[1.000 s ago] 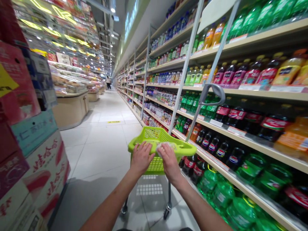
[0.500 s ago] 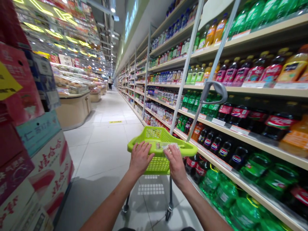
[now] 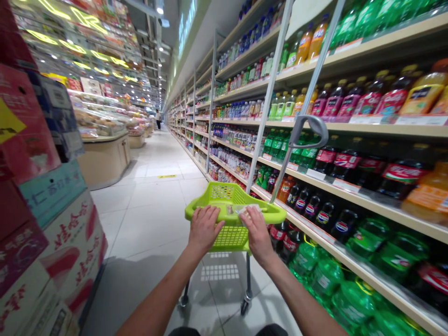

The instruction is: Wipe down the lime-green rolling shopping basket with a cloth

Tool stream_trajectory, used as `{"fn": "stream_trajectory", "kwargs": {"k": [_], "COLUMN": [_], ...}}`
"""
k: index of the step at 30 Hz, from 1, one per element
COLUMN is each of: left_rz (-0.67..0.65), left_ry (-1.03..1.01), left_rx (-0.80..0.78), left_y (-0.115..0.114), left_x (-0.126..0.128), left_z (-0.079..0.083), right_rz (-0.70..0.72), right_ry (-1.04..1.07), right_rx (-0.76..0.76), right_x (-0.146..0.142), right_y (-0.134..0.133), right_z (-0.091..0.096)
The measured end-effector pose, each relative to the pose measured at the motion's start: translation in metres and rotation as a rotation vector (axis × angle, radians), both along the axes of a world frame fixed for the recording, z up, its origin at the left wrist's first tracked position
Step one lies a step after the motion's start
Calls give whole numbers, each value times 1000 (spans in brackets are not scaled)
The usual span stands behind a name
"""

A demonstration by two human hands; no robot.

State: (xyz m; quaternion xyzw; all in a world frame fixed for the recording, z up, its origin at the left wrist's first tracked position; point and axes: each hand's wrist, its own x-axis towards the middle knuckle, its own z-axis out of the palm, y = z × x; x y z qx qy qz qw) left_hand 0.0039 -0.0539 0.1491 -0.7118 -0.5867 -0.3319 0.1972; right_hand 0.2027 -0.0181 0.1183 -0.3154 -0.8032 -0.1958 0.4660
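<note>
A lime-green shopping cart (image 3: pixel 224 242) with a perforated basket stands on the tiled floor right in front of me. My left hand (image 3: pixel 205 228) rests over the left part of its handle bar, fingers curled across the top. On the right part of the same bar lies my right hand (image 3: pixel 257 231), its fingers bent over it. Pressed between the right fingers and the handle is a crumpled, whitish, see-through piece, perhaps a wrapper or tissue (image 3: pixel 249 208). A small clear panel with a label sits mid-handle. The undersides of both hands are hidden.
Shelves of soft-drink bottles (image 3: pixel 350 163) run along the right side, close to the cart. A grey pole with a looped handle (image 3: pixel 308 131) leans before them. Stacked drink cartons (image 3: pixel 70 247) stand at left, bakery counters (image 3: pixel 103 156) beyond. Far down the aisle is a person (image 3: pixel 158 120).
The shelves and cartons have shifted slightly leftward in view. Both hands keep their places on the cart handle. My knees now show more at the bottom edge.
</note>
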Motion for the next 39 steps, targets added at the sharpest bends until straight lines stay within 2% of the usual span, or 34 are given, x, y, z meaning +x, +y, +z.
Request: {"fn": "stream_trajectory", "kwargs": {"k": [4, 6, 8, 12, 14, 17, 19, 21, 24, 28, 30, 35, 37, 39], "left_rz": [-2, -4, -1, 11, 5, -4, -4, -5, -9, -30, -44, -61, -55, -58], "left_ry": [9, 7, 5, 6, 19, 37, 35, 29, 26, 43, 46, 18, 10, 15], "left_rx": [11, 19, 23, 12, 8, -1, -12, -24, -35, -43, -55, -74, -75, -82], "left_y": [0, 1, 2, 2, 2, 0, 0, 0, 1, 0, -1, -1, 0, 0], "left_x": [-6, -7, -5, 1, 2, 1, 0, 1, 4, 6, 5, 5, 8, 9], "left_z": [-1, -2, -2, -2, -1, 1, 3, 4, 4, 2, 2, 3, 2, 2], "right_rz": [-128, -196, -177, 19, 76, 92, 41, -22, 3, 141, 137, -26, -51, -4], "right_ry": [104, 184, 212, 128, 70, 12, 48, 129, 168, 20, -7, 147, 195, 173], "right_rx": [10, 1, -3, -6, 8, 56, 68, 60, 38, 53, 69, 72, 55, 33], "right_x": [54, 68, 55, -12, -27, -4, 21, 33, 10, -35, -30, 29, 28, 6], "right_y": [15, 17, 10, -10, -14, -9, -3, -1, -8, -18, -15, -2, -4, -10], "right_z": [-3, -5, -9, -17, -20, -21, -21, -20, -21, -23, -24, -22, -22, -23]}}
